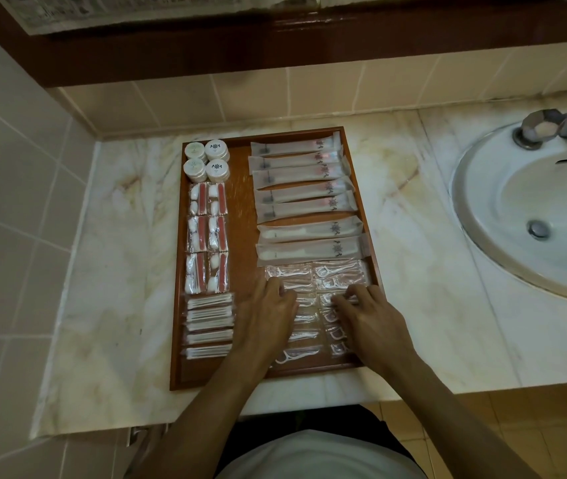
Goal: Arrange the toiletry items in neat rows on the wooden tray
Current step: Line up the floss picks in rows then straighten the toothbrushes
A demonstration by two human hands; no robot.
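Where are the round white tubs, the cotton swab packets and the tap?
Round white tubs (207, 160): head view, middle of the four lids.
Cotton swab packets (209, 326): head view, centre of the stack.
Tap (548, 127): head view, metal body.

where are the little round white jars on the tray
In the head view, the four round jars sit in the wooden tray's far-left corner, just beyond the red-and-white packets.
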